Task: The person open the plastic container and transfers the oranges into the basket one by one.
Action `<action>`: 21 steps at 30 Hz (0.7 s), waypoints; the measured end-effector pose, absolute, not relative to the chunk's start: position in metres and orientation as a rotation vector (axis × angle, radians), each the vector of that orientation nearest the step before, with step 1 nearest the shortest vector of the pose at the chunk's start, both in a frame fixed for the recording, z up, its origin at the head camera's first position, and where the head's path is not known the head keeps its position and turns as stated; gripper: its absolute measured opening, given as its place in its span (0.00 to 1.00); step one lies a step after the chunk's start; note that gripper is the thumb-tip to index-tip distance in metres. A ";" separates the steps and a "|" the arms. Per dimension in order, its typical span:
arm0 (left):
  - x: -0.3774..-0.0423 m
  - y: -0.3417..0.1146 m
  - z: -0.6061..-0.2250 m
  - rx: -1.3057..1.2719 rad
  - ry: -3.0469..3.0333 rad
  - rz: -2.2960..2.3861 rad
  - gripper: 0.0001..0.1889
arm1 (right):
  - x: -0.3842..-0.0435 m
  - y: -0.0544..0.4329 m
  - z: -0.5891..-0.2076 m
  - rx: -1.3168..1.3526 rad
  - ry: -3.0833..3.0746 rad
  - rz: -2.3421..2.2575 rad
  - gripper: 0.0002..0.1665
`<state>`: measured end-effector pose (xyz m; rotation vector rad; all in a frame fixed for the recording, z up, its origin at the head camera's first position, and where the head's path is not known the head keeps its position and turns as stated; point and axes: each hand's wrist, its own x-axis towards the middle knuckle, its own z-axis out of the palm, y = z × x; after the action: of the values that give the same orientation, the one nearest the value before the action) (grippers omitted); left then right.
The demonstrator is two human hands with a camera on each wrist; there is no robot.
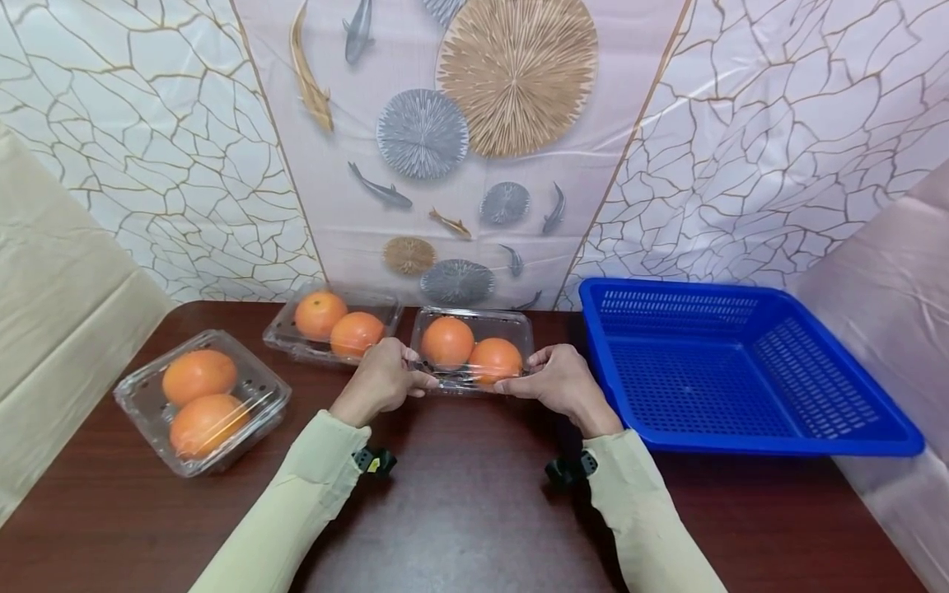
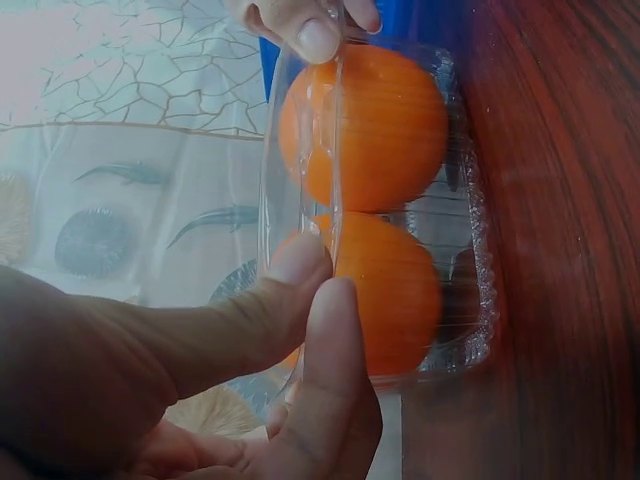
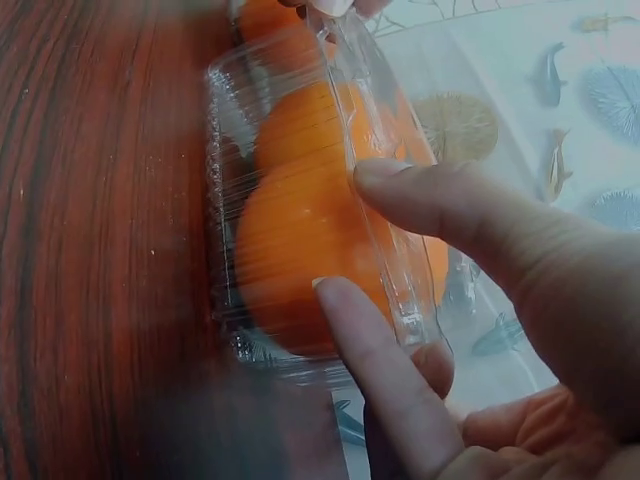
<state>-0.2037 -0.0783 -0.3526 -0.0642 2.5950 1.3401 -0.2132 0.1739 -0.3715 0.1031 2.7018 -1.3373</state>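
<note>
A clear plastic clamshell box (image 1: 478,323) with two oranges (image 1: 448,342) inside stands on the table between both hands. My left hand (image 1: 381,379) pinches its rim at the front left corner. In the left wrist view the thumb (image 2: 300,262) and index finger (image 2: 335,335) close on that plastic edge. On the opposite side my right hand (image 1: 559,380) grips the front right corner. The right wrist view shows its thumb (image 3: 400,185) on the rim and its index finger (image 3: 365,350) against the box's side. Both oranges show through the clear plastic.
Another clamshell box (image 1: 285,333) with two oranges lies just left, near the back wall. A third box (image 1: 144,403) of two oranges sits at the far left. A blue plastic basket (image 1: 608,379) stands on the right of the dark wooden table (image 1: 460,511), beside my right hand.
</note>
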 end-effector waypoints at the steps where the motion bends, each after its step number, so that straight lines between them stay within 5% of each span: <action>1: -0.203 -0.077 -0.353 -0.071 2.602 1.348 0.09 | -0.213 0.174 -0.371 0.109 2.702 -1.336 0.31; 21: -0.203 -0.077 -0.355 -0.066 2.586 1.460 0.11 | -0.210 0.170 -0.364 0.166 2.644 -1.334 0.31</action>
<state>-0.2031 -0.0775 -0.3549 -0.0659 2.5857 1.4603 -0.2104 0.1703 -0.3643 0.1662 2.6436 -1.3338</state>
